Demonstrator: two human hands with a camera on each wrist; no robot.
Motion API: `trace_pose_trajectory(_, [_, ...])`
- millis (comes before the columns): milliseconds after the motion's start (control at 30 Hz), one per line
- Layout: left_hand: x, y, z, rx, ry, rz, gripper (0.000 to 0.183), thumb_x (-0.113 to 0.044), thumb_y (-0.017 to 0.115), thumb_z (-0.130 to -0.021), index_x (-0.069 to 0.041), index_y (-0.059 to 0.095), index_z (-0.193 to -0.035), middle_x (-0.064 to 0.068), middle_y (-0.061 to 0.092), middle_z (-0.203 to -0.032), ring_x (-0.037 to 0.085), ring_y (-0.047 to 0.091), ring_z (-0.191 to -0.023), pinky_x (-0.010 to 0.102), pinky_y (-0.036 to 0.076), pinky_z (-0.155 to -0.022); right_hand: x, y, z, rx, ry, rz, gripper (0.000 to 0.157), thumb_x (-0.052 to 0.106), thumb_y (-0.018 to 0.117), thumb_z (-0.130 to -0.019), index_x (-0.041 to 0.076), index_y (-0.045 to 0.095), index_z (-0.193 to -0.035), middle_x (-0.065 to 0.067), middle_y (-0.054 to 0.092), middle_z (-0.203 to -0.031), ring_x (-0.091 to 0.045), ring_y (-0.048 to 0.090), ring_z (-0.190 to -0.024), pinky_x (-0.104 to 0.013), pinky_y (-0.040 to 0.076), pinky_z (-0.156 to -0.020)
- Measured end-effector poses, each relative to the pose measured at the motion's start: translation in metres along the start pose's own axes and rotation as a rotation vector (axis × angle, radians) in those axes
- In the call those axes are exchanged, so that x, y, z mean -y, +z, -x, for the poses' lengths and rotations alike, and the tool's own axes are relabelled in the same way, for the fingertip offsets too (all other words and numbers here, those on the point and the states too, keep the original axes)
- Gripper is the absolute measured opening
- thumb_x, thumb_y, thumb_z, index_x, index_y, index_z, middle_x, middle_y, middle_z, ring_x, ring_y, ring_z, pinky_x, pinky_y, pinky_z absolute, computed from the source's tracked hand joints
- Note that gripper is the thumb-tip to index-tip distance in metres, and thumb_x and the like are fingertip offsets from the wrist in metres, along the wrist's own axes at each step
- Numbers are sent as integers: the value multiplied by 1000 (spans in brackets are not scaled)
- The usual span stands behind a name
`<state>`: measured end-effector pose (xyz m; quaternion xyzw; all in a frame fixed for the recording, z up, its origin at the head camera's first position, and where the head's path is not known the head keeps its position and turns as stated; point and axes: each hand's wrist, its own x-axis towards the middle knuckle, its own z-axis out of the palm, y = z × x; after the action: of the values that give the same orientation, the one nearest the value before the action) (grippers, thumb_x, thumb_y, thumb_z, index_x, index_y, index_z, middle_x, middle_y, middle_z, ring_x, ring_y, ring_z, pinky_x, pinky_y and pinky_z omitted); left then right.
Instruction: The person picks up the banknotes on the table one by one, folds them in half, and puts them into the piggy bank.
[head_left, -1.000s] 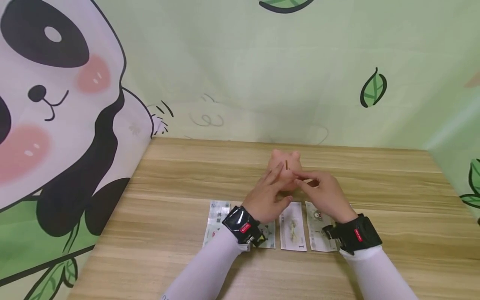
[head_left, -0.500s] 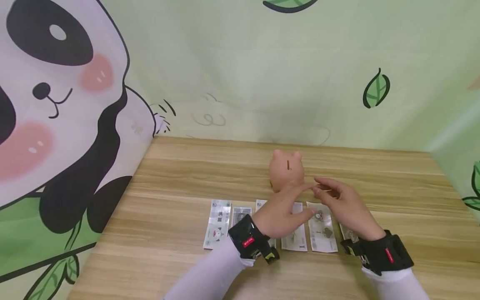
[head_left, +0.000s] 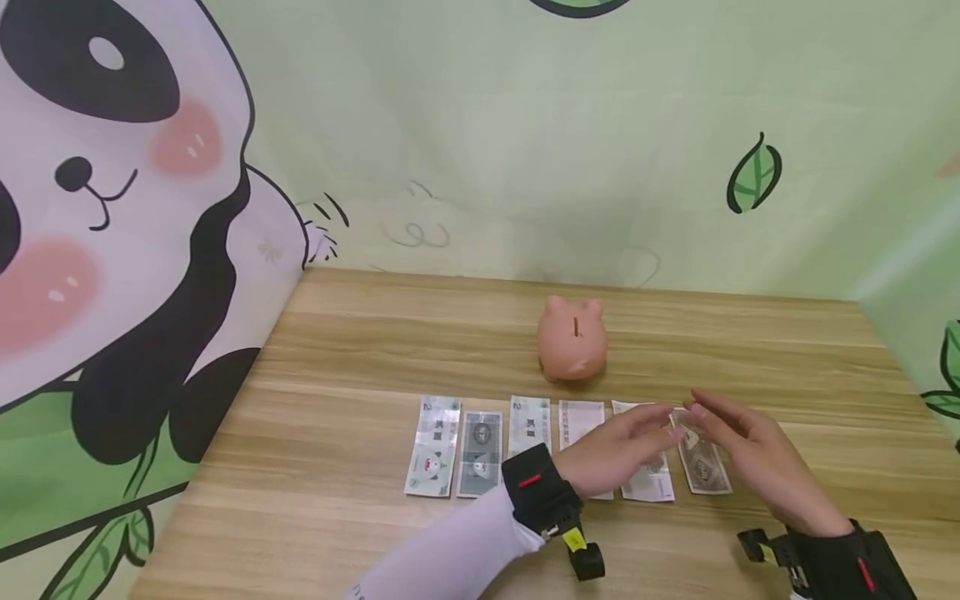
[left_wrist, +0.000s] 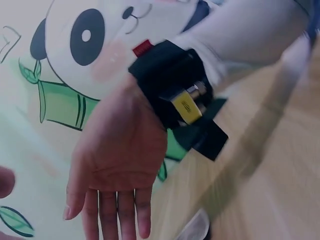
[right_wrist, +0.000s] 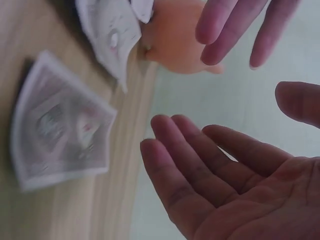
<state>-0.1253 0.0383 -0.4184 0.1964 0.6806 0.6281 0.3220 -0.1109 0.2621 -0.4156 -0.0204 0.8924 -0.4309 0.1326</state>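
A pink piggy bank (head_left: 572,346) with a coin slot stands behind a row of several paper banknotes (head_left: 433,446) lying on the table. My left hand (head_left: 615,450) is above the right part of the row and partly hides some notes. In the left wrist view its palm (left_wrist: 122,145) shows bare with straight fingers. Beside it, my right hand (head_left: 765,458) hovers around the rightmost brownish banknote (head_left: 703,467). Its fingers (right_wrist: 190,160) are relaxed and slightly bent, holding nothing in the right wrist view. The fingertips of the two hands come close together.
The wooden table (head_left: 360,350) meets a pale green backdrop (head_left: 480,167) with a large panda print (head_left: 112,208) on the left. Black wrist straps (head_left: 543,492) with small mounts sit on both wrists.
Both hands have left the piggy bank and moved right and toward the person, over the right-hand banknotes. The piggy bank now shows whole, standing in the same place.
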Motion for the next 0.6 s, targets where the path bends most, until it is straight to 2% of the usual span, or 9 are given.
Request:
trace_pose_trajectory(100, [2,7,-7,-19,-36,119,61,-40,45,-109,-9,35,-160,11,45,-161,30,53,-142,36,48,-115,-9,-2,5,12,48,-14,71,48,37,-112,-2,27,-161,-30,36,-162,-51,47,-141,-67,45,-108])
trace_pose_trajectory(267, [3,18,-19,-52,-76,307,61,-39,43,-111,-2,36,-158,17,40,-164,37,40,-151,47,41,-122,-19,-2,9,-6,118,-32,77,52,35,-111,-6,23,-161,-36,27,-163,-58,47,-137,-72,41,-109])
trace_pose_trajectory(367, [5,23,-27,-67,-101,420,66,-39,44,-110,3,29,-159,24,33,-165,42,33,-153,51,34,-125,-24,-3,10,-4,160,-43,78,53,32,-111,-6,20,-161,-38,25,-162,-59,45,-137,-72,39,-111])
trace_pose_trajectory(500, [8,27,-34,-87,-136,542,74,-40,47,-109,6,20,-160,31,26,-166,47,27,-155,54,28,-127,-31,-4,10,28,203,-68,79,53,28,-111,-7,17,-161,-39,24,-162,-56,40,-143,-58,47,-111])
trace_pose_trajectory(600, [9,30,-37,-95,-149,584,75,-40,48,-109,6,20,-160,31,25,-166,47,25,-155,54,26,-128,-35,-3,9,32,203,-76,80,53,28,-111,-10,18,-160,-40,24,-162,-53,37,-146,-45,54,-106])
